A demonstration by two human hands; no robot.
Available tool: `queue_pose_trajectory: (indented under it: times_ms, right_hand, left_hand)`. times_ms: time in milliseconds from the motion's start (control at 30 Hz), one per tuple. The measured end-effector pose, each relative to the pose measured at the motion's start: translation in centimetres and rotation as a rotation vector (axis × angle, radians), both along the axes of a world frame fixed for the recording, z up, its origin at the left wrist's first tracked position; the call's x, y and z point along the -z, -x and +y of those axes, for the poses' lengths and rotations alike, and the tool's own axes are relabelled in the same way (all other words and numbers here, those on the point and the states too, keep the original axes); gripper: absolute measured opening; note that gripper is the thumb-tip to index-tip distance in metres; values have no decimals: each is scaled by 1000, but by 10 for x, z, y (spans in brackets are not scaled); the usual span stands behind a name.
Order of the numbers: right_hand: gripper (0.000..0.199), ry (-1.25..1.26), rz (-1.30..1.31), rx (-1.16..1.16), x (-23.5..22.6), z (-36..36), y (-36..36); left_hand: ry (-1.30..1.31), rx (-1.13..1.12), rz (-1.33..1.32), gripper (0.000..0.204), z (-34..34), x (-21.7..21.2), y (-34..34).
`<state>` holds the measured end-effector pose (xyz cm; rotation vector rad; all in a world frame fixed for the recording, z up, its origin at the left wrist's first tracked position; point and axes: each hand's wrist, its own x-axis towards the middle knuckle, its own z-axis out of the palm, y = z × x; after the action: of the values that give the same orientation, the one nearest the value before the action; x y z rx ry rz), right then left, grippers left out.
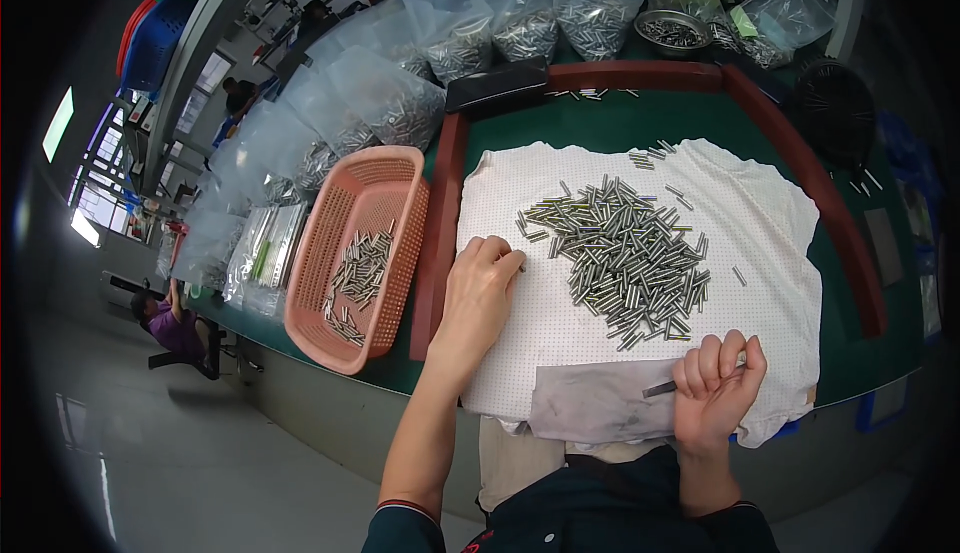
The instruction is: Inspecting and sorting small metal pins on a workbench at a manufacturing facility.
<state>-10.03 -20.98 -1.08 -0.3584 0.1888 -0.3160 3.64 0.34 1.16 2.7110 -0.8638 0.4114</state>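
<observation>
A loose heap of small silvery metal pins [635, 263] lies on a white dotted cloth [510, 193]. To the left of the heap, my left hand [483, 281] rests over the cloth with its fingers curled together. Something small and dark shows at its fingertips, too little to name. My right hand [712, 383], palm turned up, has its fingers wrapped round a thin dark metal tool [660, 390]. The tool's flat end sticks out leftward over a smudged greyish cloth [590, 400] at the near edge. One single pin [740, 276] lies apart on the right.
A pink plastic basket [408, 283] with more pins stands at the left. Dark red rails [640, 75] frame the green work surface [680, 115]. Behind are clear bags of pins [600, 28], a metal bowl [673, 31] and a black case [497, 85]. A person [180, 328] sits far left.
</observation>
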Motion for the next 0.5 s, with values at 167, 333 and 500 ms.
queue_pose_trajectory:
  times_ms: [167, 333, 500]
  right_hand:
    - [39, 10, -8, -2, 2, -3, 1]
    - [40, 11, -12, -7, 2, -3, 1]
    - [40, 18, -13, -10, 2, -3, 1]
  left_hand:
    - [-5, 29, 8, 10, -1, 6, -5]
    - [-11, 19, -20, 8, -5, 5, -6]
    - [199, -1, 30, 9, -19, 10, -7]
